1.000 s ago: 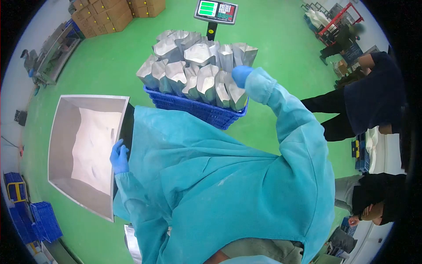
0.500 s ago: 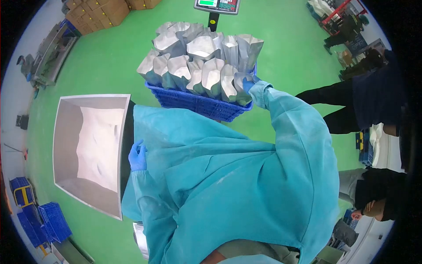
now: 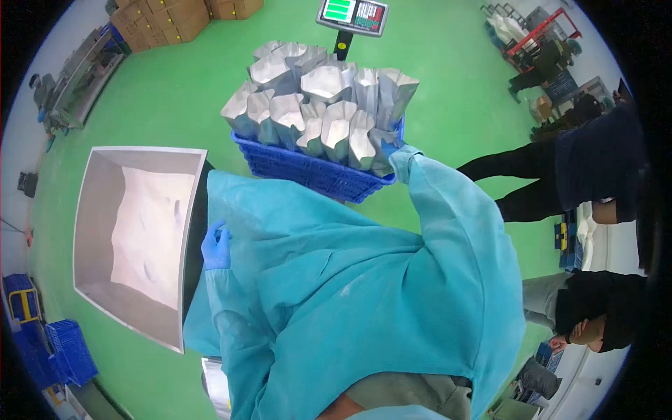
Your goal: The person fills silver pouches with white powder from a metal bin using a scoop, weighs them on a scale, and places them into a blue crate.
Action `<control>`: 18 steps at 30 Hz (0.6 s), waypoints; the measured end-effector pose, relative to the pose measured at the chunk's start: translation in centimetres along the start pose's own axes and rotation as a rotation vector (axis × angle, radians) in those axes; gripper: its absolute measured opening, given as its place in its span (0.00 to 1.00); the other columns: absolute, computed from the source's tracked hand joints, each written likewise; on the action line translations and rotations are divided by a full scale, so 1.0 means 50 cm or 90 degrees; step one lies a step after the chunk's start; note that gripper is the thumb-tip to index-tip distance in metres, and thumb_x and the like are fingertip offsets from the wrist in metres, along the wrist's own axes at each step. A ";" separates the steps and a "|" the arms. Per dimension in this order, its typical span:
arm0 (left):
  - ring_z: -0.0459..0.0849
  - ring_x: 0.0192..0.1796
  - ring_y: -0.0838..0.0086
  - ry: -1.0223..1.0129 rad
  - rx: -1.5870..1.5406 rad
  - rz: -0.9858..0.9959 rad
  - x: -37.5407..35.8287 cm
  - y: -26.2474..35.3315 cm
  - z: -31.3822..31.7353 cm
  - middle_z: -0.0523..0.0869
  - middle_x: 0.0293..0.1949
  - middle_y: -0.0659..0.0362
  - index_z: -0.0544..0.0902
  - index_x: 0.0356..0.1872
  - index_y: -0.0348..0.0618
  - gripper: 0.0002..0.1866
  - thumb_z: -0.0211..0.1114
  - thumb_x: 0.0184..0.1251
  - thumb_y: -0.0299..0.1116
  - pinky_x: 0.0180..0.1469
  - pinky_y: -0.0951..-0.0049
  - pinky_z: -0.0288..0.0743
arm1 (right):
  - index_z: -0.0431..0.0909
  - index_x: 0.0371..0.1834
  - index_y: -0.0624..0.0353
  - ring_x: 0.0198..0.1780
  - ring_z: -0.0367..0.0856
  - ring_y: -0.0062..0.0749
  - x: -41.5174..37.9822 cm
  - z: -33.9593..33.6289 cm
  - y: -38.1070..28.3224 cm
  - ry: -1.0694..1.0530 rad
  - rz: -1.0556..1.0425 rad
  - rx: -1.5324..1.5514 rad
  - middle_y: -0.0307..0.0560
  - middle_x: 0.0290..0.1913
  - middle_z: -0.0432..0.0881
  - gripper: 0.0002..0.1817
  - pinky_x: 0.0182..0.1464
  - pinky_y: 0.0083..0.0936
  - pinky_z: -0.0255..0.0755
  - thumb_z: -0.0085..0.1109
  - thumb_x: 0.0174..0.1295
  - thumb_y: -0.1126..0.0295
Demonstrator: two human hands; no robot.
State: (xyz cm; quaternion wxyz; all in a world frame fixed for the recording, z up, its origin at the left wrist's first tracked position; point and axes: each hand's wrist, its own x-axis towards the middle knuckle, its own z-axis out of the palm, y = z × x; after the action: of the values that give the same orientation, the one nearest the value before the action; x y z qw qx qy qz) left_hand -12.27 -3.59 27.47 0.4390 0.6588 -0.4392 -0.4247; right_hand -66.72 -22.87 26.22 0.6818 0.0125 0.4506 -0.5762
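Note:
My left hand (image 3: 215,246), in a blue glove, hangs in front of the teal gown (image 3: 315,280) with nothing in it, fingers loosely bent and apart. Left of it is a metal bin (image 3: 94,231) holding pale powder (image 3: 150,231). Also gloved in blue, my right hand (image 3: 390,148) grips the silver bag (image 3: 380,157) at the near right corner of a blue basket (image 3: 308,173); its fingertips are partly hidden. Several open-topped silver bags (image 3: 325,84) with pale contents stand upright in the basket.
A scale display (image 3: 352,15) rises behind the basket. Cardboard boxes (image 3: 161,24) stand at the top left, blue crates (image 3: 70,353) at the lower left. Two people (image 3: 595,161) (image 3: 605,308) are at the right. A metal table (image 3: 87,87) is at the upper left.
The view has shifted slightly, moving the bin a little left and the scale a little down and right. My right hand stays at the corner bag; my left hand still hangs by the bin.

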 end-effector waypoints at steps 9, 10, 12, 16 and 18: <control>0.75 0.30 0.82 0.015 0.039 0.024 -0.011 -0.001 -0.021 0.79 0.25 0.63 0.79 0.51 0.39 0.16 0.58 0.62 0.27 0.34 0.81 0.69 | 0.75 0.44 0.60 0.47 0.77 0.43 -0.046 0.086 -0.037 -0.126 -0.150 -1.454 0.53 0.44 0.78 0.17 0.50 0.32 0.72 0.58 0.52 0.64; 0.75 0.30 0.82 0.015 0.034 0.030 -0.002 -0.005 -0.017 0.79 0.25 0.63 0.79 0.51 0.39 0.16 0.58 0.62 0.27 0.34 0.81 0.69 | 0.76 0.43 0.60 0.47 0.78 0.44 -0.059 0.099 -0.048 -0.145 -0.172 -1.509 0.53 0.44 0.78 0.17 0.50 0.33 0.73 0.58 0.52 0.64; 0.75 0.30 0.82 0.019 0.027 0.042 -0.002 -0.024 -0.004 0.79 0.26 0.62 0.79 0.51 0.39 0.16 0.58 0.61 0.27 0.34 0.81 0.70 | 0.76 0.42 0.60 0.46 0.78 0.45 -0.082 0.130 -0.054 -0.162 -0.197 -1.561 0.54 0.42 0.79 0.16 0.49 0.34 0.73 0.59 0.50 0.65; 0.76 0.30 0.81 0.041 0.018 0.010 -0.020 -0.008 0.003 0.80 0.27 0.62 0.79 0.49 0.38 0.15 0.58 0.61 0.26 0.36 0.79 0.71 | 0.78 0.38 0.60 0.43 0.79 0.48 -0.147 0.238 -0.059 -0.168 -0.277 -1.586 0.55 0.39 0.80 0.15 0.46 0.35 0.74 0.61 0.47 0.66; 0.77 0.29 0.81 0.049 0.014 0.005 -0.026 -0.006 -0.001 0.80 0.27 0.62 0.79 0.49 0.38 0.15 0.59 0.61 0.26 0.36 0.79 0.72 | 0.79 0.37 0.60 0.42 0.80 0.50 -0.195 0.303 -0.050 -0.182 -0.340 -1.588 0.55 0.37 0.81 0.14 0.45 0.36 0.75 0.62 0.46 0.67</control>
State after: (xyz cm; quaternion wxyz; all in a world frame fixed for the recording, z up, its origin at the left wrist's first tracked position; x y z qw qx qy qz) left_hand -12.51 -2.27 27.43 0.4501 0.6778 -0.4289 -0.3925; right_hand -58.93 -24.28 42.59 0.1377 -0.7835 0.5941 0.1194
